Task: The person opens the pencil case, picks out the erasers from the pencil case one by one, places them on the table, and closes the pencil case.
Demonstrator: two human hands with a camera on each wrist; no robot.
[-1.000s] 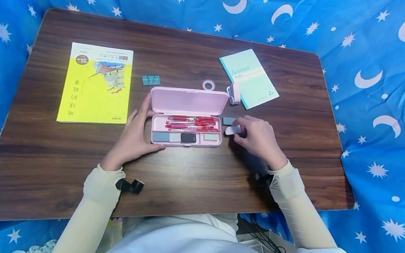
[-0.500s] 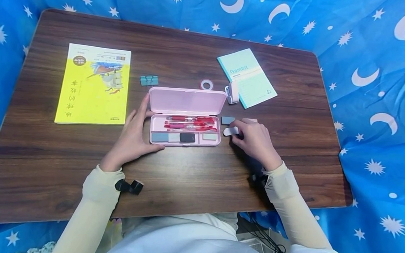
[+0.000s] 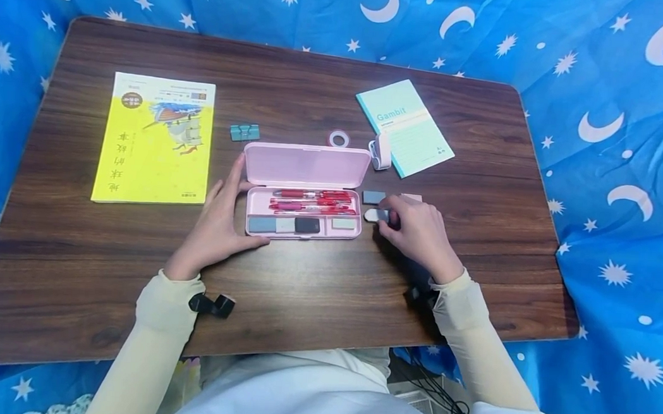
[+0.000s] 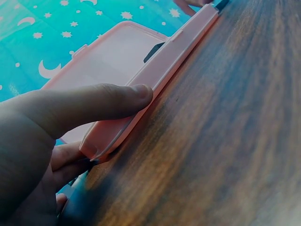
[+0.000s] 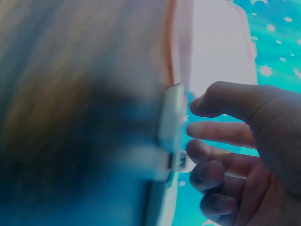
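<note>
An open pink pencil case [image 3: 303, 230] lies at the table's middle, its lid tilted up at the back. Red pens [image 3: 311, 199] fill its rear part; blue-grey, white, black and pale erasers [image 3: 262, 224] line the front compartments. My left hand [image 3: 213, 225] grips the case's left end; in the left wrist view the thumb lies on its front wall. Right of the case, my right hand [image 3: 418, 228] is beside a small white-and-grey eraser [image 3: 372, 216]. In the right wrist view its thumb and fingers stand apart, with nothing visible between them.
A blue-grey block [image 3: 373, 197] and a pale pink block [image 3: 412, 197] lie near my right hand. Behind the case are a teal binder clip [image 3: 245, 132], a tape roll [image 3: 338, 138] and a white looped object [image 3: 381, 152]. A yellow book [image 3: 153, 145] and a green notebook [image 3: 407, 126] flank them.
More of the small eraser's grey part shows beside my right fingertips, and it now lies flat on the table. My left hand keeps its place at the case.
</note>
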